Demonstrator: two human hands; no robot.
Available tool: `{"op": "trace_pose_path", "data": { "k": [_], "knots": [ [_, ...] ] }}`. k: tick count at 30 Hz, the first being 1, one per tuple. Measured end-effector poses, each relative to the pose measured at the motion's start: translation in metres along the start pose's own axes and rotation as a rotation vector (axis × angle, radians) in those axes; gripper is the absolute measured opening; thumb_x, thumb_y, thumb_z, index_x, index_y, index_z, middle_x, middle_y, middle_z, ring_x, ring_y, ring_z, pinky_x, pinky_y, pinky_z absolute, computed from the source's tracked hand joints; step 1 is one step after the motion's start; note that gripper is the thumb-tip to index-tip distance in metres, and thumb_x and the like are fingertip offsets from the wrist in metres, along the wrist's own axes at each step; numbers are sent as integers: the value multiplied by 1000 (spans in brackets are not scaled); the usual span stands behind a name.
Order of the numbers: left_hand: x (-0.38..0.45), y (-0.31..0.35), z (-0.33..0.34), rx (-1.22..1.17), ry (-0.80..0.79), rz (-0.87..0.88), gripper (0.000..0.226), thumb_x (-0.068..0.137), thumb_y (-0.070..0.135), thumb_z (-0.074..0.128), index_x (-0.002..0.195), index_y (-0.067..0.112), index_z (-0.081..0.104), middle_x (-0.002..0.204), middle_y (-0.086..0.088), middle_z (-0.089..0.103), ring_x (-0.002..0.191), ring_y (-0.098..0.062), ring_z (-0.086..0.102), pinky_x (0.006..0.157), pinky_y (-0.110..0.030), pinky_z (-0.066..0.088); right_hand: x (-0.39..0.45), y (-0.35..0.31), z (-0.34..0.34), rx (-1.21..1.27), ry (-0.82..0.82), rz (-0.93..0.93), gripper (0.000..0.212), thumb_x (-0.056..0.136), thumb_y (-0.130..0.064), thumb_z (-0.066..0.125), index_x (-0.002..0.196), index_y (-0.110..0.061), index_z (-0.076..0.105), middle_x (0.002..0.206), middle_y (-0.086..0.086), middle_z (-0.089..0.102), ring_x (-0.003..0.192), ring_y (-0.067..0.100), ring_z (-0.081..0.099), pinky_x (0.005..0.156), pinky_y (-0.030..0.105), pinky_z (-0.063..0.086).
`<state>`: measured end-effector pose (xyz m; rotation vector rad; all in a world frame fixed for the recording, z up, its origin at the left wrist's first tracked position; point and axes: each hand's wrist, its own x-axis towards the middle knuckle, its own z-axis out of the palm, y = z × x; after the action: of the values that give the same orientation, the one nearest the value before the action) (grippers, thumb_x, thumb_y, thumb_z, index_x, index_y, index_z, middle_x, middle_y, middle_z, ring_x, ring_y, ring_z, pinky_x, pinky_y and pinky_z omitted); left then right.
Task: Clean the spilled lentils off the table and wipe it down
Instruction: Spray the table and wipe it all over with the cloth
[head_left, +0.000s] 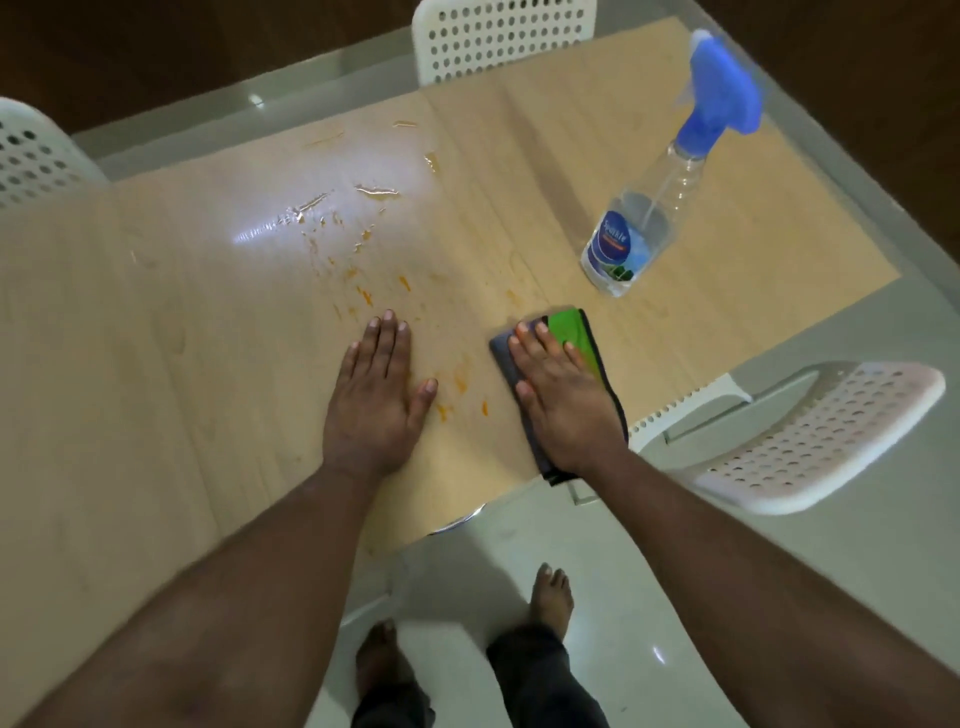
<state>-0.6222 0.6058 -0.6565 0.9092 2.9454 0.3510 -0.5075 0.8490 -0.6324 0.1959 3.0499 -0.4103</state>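
Observation:
The light wooden table (156, 338) carries orange lentil smears (363, 291) and wet streaks (376, 191) across its middle. More orange marks (460, 382) lie between my two hands. My left hand (376, 400) rests flat on the table with straight fingers, just below the smears. My right hand (563, 400) presses flat on a folded grey and green cloth (576, 327) near the table's front edge. Part of the cloth is hidden under my palm.
A clear spray bottle (644, 218) with a blue trigger head stands to the upper right of the cloth. White perforated chairs stand at the right (810, 441), the far side (504, 36) and the left (36, 150). My bare feet (550, 597) are on the pale floor below.

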Motion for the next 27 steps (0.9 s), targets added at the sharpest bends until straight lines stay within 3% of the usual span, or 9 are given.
{"op": "trace_pose_path", "data": {
  "k": [6, 13, 19, 22, 27],
  "knots": [
    [1, 9, -1, 4, -26, -135, 79, 106, 61, 18, 169, 15, 7, 177, -1, 0, 163, -14, -4, 132, -41, 6, -15, 18, -6, -106, 15, -65, 66, 109, -38, 28, 169, -17, 12, 177, 4, -1, 163, 19, -2, 131, 45, 13],
    [1, 10, 1, 13, -17, -161, 79, 107, 60, 18, 169, 14, 7, 177, -2, 0, 163, -14, -5, 132, -40, 6, 93, 0, -4, -86, 23, -52, 66, 108, -39, 26, 169, -18, 12, 177, 4, 6, 163, 25, 3, 130, 49, 15],
    [2, 14, -6, 19, -48, -206, 79, 107, 61, 13, 169, 13, 3, 177, -3, -4, 162, -14, -9, 132, -41, 7, 15, 23, -10, -87, -55, -206, 65, 110, -38, 25, 170, -21, 7, 177, -1, -4, 163, 18, -8, 131, 47, 11],
    [4, 15, -6, 16, -50, -209, 78, 107, 60, 13, 169, 13, 3, 177, -2, -5, 162, -13, -11, 132, -40, 5, 24, 39, -14, -107, -41, -159, 64, 109, -39, 23, 169, -22, 10, 177, 2, -2, 163, 20, -4, 131, 49, 12],
    [3, 11, -1, 11, -29, -210, 77, 107, 59, 16, 169, 15, 4, 177, -2, -5, 162, -12, -11, 132, -39, 3, 114, 12, -14, -71, 4, -59, 64, 109, -40, 21, 169, -20, 16, 177, 7, 7, 163, 26, 4, 130, 50, 13]
  ]
}}
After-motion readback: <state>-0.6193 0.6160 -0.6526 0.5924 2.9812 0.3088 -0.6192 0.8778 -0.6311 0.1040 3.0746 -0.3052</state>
